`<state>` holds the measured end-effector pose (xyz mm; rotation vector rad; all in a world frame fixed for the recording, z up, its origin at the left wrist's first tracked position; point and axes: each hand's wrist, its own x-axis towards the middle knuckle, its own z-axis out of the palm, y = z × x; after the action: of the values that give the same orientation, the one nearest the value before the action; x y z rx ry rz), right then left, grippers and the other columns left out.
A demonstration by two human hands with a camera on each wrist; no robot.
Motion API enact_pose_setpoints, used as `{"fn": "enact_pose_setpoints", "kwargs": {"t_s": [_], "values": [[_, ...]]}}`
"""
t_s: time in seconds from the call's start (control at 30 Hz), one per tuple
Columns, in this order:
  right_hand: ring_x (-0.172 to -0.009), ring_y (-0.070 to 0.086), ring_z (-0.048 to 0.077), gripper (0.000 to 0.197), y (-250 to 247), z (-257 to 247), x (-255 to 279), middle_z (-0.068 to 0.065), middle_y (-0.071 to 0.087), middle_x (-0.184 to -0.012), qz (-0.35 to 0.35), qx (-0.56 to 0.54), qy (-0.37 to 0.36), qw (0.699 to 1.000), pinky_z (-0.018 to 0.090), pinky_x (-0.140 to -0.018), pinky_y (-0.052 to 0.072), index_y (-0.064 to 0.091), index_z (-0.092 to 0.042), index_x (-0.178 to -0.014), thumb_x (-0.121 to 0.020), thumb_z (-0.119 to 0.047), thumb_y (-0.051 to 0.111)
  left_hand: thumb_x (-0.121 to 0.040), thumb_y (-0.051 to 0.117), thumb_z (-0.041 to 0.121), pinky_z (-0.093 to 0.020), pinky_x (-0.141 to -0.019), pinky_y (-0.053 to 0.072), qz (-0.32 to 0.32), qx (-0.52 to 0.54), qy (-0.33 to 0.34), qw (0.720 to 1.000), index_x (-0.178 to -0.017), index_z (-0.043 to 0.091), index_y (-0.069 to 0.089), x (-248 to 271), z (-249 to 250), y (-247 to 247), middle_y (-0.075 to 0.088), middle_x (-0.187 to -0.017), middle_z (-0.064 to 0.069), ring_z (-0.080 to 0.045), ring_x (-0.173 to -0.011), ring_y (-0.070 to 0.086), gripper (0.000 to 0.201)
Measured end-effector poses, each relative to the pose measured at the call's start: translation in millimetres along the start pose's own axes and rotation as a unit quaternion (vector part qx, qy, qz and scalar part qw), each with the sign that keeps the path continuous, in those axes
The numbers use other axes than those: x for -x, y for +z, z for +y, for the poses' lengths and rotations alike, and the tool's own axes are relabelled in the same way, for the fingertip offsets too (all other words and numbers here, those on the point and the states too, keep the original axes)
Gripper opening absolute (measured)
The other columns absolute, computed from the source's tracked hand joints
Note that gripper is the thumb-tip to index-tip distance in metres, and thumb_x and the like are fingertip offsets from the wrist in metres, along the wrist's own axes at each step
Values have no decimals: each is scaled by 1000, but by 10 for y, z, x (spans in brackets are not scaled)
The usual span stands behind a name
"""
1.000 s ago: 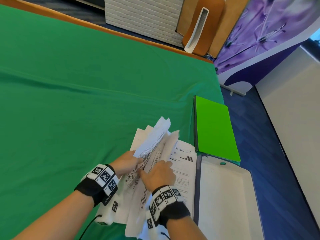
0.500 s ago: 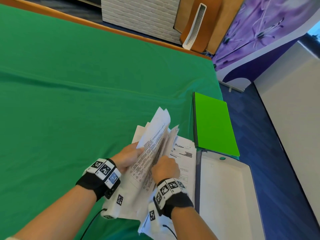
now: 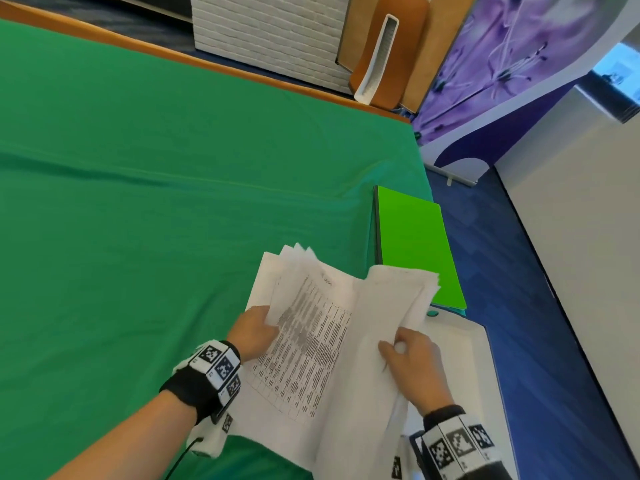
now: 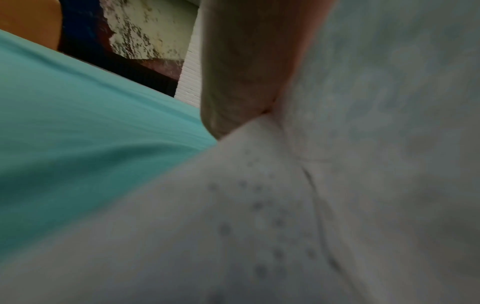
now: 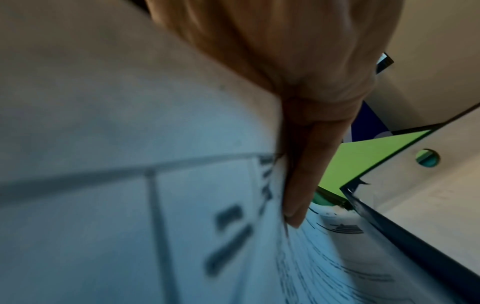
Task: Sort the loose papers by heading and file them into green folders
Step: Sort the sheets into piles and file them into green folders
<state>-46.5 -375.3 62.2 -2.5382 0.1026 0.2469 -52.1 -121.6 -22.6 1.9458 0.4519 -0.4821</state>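
Observation:
A thick stack of printed white papers (image 3: 311,341) is spread open like a book above the green cloth. My left hand (image 3: 254,327) grips the left part of the stack, with a table-filled page facing up. My right hand (image 3: 408,358) holds the right part (image 3: 398,296), peeled off toward the right. In the left wrist view paper (image 4: 285,205) fills the frame beside one finger (image 4: 239,72). The right wrist view shows a finger (image 5: 303,164) pressed along the paper's edge (image 5: 130,185). A closed bright green folder (image 3: 412,244) lies past the papers; an open folder (image 3: 460,368) with a white inside lies under my right hand.
The table is covered with a green cloth (image 3: 156,202); its right edge runs just past the folders, with blue floor (image 3: 519,306) beyond. A white brick-pattern box (image 3: 270,32) and brown boards stand behind the far edge.
The bunched papers have been pulled apart: my right hand swung its part rightward over the open folder, exposing a table-printed page in my left hand's part.

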Motion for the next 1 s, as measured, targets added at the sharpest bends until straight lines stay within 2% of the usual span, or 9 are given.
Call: {"fn": "enact_pose_setpoints", "kwargs": {"t_s": [0.17,0.27,0.4,0.53,0.6,0.67,0.8,0.9,1.0], "values": [[-72,57,21,16,65,-139,-99,1,60,-73,-17,46,-24,999,23,-57,34,61,-8,-74,-86,-18,61,-95,53,4,-32,-85,57,-66,79,50,993,-123,19,57,194,187,298,68,-113,0,-17,-99,68,32],[-91,62,26,10,297,-298,-155,5,64,-88,-52,73,-37,995,23,-66,36,63,-11,-91,-89,-19,57,-103,46,23,-23,-90,48,-93,105,103,985,-138,27,45,295,326,401,60,-128,7,-14,-116,59,35],[-99,62,30,25,685,-384,-134,13,65,-108,-60,59,-14,996,28,-70,39,53,-9,-114,-96,-26,50,-101,41,48,-29,-62,51,-57,122,86,987,-120,34,44,349,398,497,60,-96,-10,-20,-74,57,24],[-98,63,34,26,875,-349,-84,14,65,-106,-80,-14,-51,995,36,-76,48,44,-12,-120,-98,-26,46,-98,38,56,-29,-60,44,-12,64,85,994,-120,26,48,253,257,512,64,-77,-2,-10,-57,50,39],[-111,59,31,43,945,-310,-42,13,60,-122,-100,-24,-77,992,37,-90,47,36,-15,-138,-99,-30,45,-94,37,67,-28,-69,47,-12,65,52,996,-127,22,46,220,180,502,66,-85,3,-7,-72,59,57],[-123,52,23,59,976,-318,0,6,51,-137,-103,-56,-84,989,33,-100,41,18,-22,-152,-100,-41,40,-80,32,85,-34,-95,48,-20,74,28,997,-135,18,44,204,149,478,65,-117,1,-14,-105,61,88],[-128,51,16,82,1086,-345,-34,-7,38,-149,-86,-177,-25,980,34,-110,36,-11,-47,-149,-84,-80,24,-63,25,99,-41,-114,34,-38,106,34,993,-145,24,42,173,223,409,47,-146,5,-17,-131,47,112],[-122,57,22,92,1097,-421,-108,1,48,-145,-120,-175,38,976,43,-107,41,8,-36,-153,-77,-88,22,-72,12,93,-40,-113,37,-74,94,49,992,-139,33,51,160,281,358,53,-142,4,-18,-130,52,98],[-109,64,24,62,1030,-562,-154,5,62,-129,-87,-137,60,985,42,-98,50,30,-23,-144,-94,-58,43,-82,5,82,-34,-87,55,-124,109,26,986,-120,29,67,132,277,290,66,-120,2,-19,-100,69,89]]}}
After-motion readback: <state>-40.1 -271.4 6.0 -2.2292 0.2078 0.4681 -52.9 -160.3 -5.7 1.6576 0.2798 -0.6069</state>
